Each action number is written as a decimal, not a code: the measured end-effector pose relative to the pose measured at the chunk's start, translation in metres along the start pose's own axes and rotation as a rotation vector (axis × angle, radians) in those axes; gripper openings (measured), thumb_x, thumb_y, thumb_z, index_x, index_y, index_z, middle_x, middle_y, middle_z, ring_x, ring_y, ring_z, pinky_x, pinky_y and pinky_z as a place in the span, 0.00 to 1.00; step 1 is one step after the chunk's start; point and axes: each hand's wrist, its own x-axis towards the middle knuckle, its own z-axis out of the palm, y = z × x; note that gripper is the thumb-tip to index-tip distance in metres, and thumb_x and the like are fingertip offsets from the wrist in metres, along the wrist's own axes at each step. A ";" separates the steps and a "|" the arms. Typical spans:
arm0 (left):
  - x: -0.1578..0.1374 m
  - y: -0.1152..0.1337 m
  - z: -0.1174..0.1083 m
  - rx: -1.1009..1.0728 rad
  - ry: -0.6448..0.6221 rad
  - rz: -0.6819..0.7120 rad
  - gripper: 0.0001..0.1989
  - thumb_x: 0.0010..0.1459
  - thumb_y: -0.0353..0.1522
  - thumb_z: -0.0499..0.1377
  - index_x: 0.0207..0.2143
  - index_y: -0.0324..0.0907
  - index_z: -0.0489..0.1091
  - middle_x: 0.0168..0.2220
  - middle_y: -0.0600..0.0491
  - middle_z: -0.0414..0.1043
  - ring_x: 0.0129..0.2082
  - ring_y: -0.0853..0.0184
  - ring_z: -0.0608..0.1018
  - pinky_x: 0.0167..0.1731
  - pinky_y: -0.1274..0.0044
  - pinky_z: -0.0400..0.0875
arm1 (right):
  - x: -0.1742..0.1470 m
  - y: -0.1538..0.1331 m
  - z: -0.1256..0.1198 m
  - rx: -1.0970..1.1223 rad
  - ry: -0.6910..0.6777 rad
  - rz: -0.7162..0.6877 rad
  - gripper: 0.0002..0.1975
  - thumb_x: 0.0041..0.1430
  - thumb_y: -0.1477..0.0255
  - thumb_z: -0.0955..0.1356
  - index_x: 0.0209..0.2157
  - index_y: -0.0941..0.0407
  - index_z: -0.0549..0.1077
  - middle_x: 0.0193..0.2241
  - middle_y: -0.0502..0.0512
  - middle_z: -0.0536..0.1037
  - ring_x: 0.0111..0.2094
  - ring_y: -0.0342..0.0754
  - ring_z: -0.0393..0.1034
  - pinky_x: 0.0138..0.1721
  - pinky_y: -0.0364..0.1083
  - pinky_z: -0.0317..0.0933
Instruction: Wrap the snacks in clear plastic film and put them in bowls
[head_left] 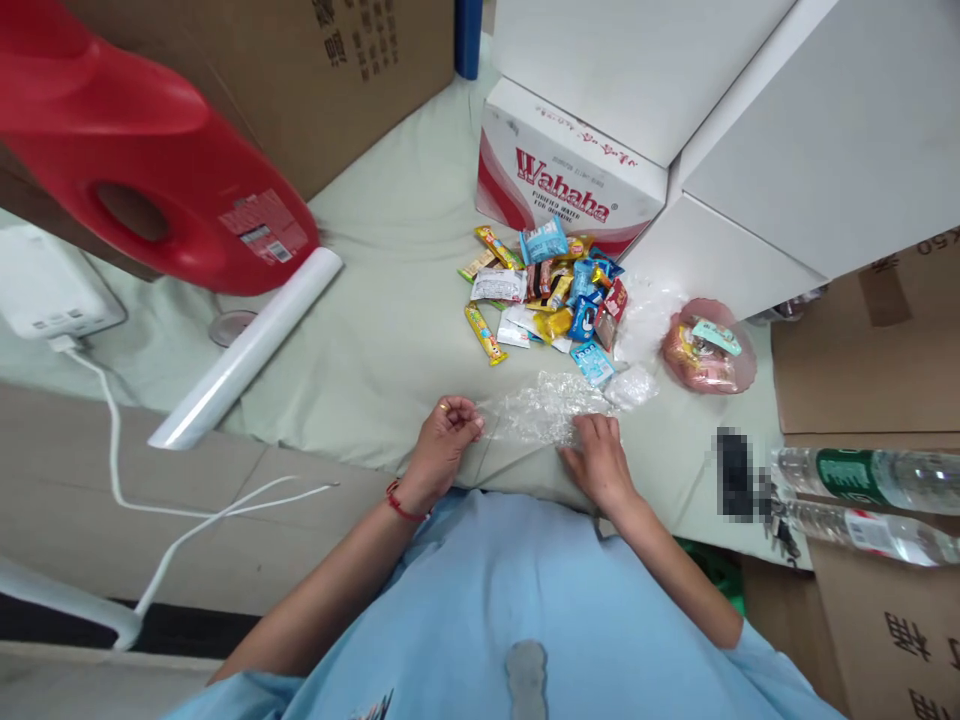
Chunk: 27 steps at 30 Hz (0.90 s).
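A crinkled clear plastic bag (546,408) stretches between my two hands on the pale green cloth (390,330). My left hand (444,440) is closed, thumb and fingers pinching the bag's left edge. At the other end, my right hand (600,462) has its fingers curled down onto the plastic, the thumb tucked toward it. Just beyond the bag lies a pile of wrapped snacks (551,290) in yellow, blue, white and brown packets. Beside my right hand is a crumpled ball of clear plastic (631,387).
A pink bowl (742,370) with a few packets stands right of the pile. Behind are a Wahaha water box (570,170) and white cabinets (817,130). On the left: a red jug (202,190), white tube (247,350) and power bank (52,285). Plastic bottles (915,480) lie at right.
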 end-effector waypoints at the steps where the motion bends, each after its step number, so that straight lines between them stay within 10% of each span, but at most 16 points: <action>1: -0.001 0.000 -0.002 0.025 0.002 0.008 0.22 0.45 0.38 0.71 0.40 0.43 0.68 0.32 0.58 0.70 0.30 0.72 0.73 0.35 0.77 0.69 | 0.001 0.003 0.002 0.016 0.017 0.019 0.12 0.63 0.72 0.68 0.48 0.55 0.76 0.44 0.64 0.75 0.48 0.62 0.66 0.51 0.60 0.66; 7: -0.002 0.009 -0.018 0.244 -0.076 -0.013 0.22 0.44 0.40 0.68 0.42 0.42 0.74 0.35 0.54 0.73 0.36 0.66 0.74 0.40 0.74 0.70 | 0.028 0.022 -0.056 0.619 -0.218 0.009 0.09 0.63 0.63 0.70 0.40 0.53 0.77 0.43 0.57 0.79 0.46 0.54 0.74 0.50 0.53 0.67; 12: 0.004 0.023 -0.033 0.385 -0.193 0.003 0.20 0.45 0.39 0.67 0.40 0.41 0.75 0.35 0.53 0.73 0.32 0.68 0.73 0.34 0.76 0.68 | 0.058 0.021 -0.101 0.979 -0.418 0.281 0.18 0.53 0.57 0.78 0.38 0.56 0.78 0.30 0.54 0.81 0.31 0.49 0.76 0.35 0.48 0.70; 16: 0.007 0.031 -0.043 0.682 -0.093 0.132 0.20 0.48 0.38 0.65 0.45 0.41 0.75 0.37 0.52 0.70 0.32 0.65 0.73 0.35 0.71 0.71 | 0.088 0.022 -0.081 1.062 -0.483 0.394 0.20 0.46 0.59 0.80 0.35 0.56 0.77 0.23 0.50 0.79 0.21 0.44 0.71 0.21 0.42 0.62; 22: -0.012 0.037 -0.018 1.051 0.301 0.768 0.25 0.52 0.25 0.58 0.54 0.40 0.70 0.57 0.38 0.65 0.62 0.49 0.67 0.62 0.54 0.62 | 0.133 0.011 -0.022 0.983 -0.485 0.318 0.15 0.45 0.62 0.79 0.28 0.55 0.74 0.16 0.44 0.72 0.15 0.42 0.65 0.16 0.40 0.54; 27: -0.025 0.037 0.012 1.132 -0.203 1.158 0.28 0.54 0.20 0.55 0.54 0.51 0.72 0.60 0.46 0.71 0.64 0.54 0.69 0.63 0.57 0.61 | 0.144 -0.011 -0.001 0.961 -0.396 0.241 0.12 0.51 0.63 0.75 0.29 0.54 0.71 0.16 0.43 0.71 0.15 0.41 0.62 0.17 0.41 0.53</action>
